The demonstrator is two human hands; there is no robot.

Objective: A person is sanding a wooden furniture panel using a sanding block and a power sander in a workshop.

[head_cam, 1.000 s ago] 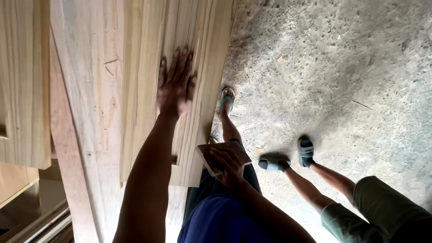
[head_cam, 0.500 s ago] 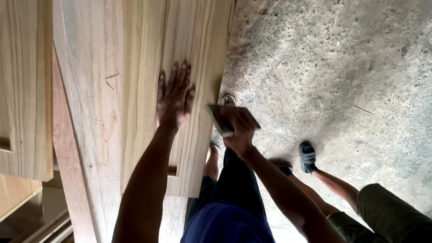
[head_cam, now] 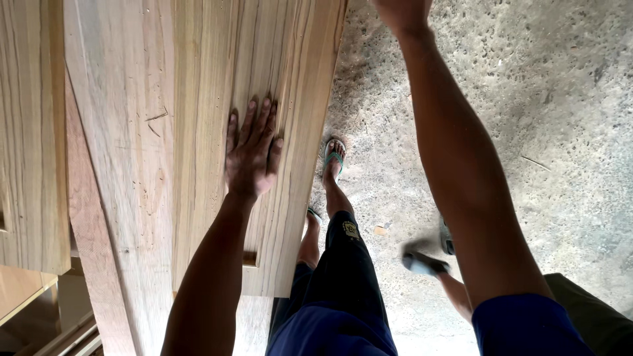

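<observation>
The wooden panel (head_cam: 217, 79), pale with long grain lines, lies flat and stretches from the top edge down toward the lower middle of the view; the left hand (head_cam: 252, 150) rests on it palm down, fingers spread and flat, gripping nothing. Beside the panel to the left lies a broader plank (head_cam: 119, 165) with small scratches, and further left another board (head_cam: 30, 132) with a darker strip (head_cam: 92, 264) running between them. The right hand (head_cam: 402, 10) is raised at the top edge and mostly cut off; I cannot tell whether it is open or closed, nor whether it holds anything; its forearm crosses over the concrete floor (head_cam: 527, 118). Below, the person's legs in dark trousers (head_cam: 346, 264) stand just beside the panel's right edge, one foot in a green sandal (head_cam: 334, 157); at lower right another person's sandalled foot (head_cam: 425, 264), blurred, is on the floor.
</observation>
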